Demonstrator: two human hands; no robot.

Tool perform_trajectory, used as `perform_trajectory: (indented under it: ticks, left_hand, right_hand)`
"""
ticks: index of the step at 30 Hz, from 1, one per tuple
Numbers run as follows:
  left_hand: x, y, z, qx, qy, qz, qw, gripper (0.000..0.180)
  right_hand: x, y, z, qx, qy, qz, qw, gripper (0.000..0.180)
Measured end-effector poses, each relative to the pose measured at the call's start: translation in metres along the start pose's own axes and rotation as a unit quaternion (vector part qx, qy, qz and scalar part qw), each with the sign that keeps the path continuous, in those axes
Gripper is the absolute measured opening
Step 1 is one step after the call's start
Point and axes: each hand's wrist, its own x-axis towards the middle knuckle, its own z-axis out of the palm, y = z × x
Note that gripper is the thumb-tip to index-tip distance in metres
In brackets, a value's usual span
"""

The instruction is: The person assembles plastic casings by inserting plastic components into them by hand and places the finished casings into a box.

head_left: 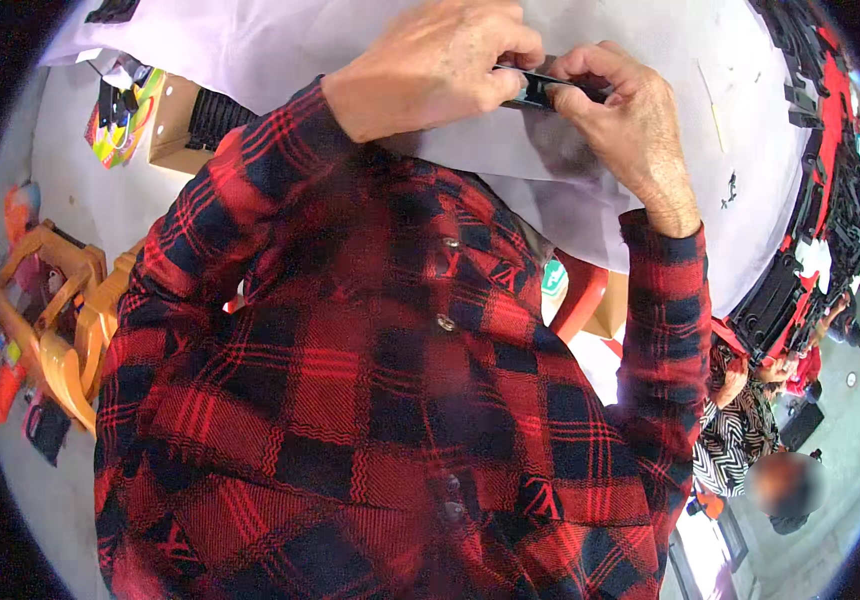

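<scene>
My left hand (430, 65) and my right hand (625, 120) meet over a white table (280, 40) near the top of the view. Both pinch a small flat black plastic part (540, 92) between thumbs and fingertips; the left holds its left end, the right its right end. Most of the part is hidden by my fingers. My red and black checked shirt (400, 400) fills the lower middle of the picture.
Rows of black and red plastic parts (820, 130) are stacked along the table's right side. A cardboard box (175, 125) and a colourful pack sit at the left. Orange plastic stools (50, 310) stand on the floor at the left. Another person (750, 420) is at the lower right.
</scene>
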Motion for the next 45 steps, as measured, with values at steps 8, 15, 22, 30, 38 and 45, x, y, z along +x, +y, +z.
perform_trajectory:
  ticks: [8,15,22,30,38,45]
  left_hand:
    - [0.004,-0.006,0.014,0.059,0.006,0.014,0.998,0.018]
    - [0.004,-0.008,0.01,0.053,-0.01,0.002,0.999,0.017]
    - [0.004,-0.011,0.007,0.008,-0.008,0.025,1.0,0.018]
    - [0.005,-0.008,-0.004,-0.038,-0.038,0.006,0.999,0.018]
    - [0.007,0.003,-0.016,-0.03,-0.011,0.084,0.996,0.02]
    - [0.01,0.006,-0.011,-0.014,0.107,0.09,0.99,0.031]
  right_hand:
    - [-0.002,0.004,0.006,0.082,-0.02,0.068,0.994,0.016]
    - [0.0,0.006,0.006,0.155,-0.049,0.096,0.982,0.015]
    - [0.003,0.0,0.008,0.118,-0.051,0.101,0.987,0.013]
    - [0.005,0.007,0.001,0.153,-0.086,0.074,0.982,0.013]
    - [-0.001,-0.01,-0.014,0.04,-0.072,0.02,0.996,0.016]
    - [-0.02,-0.011,-0.001,0.255,-0.032,0.156,0.954,0.019]
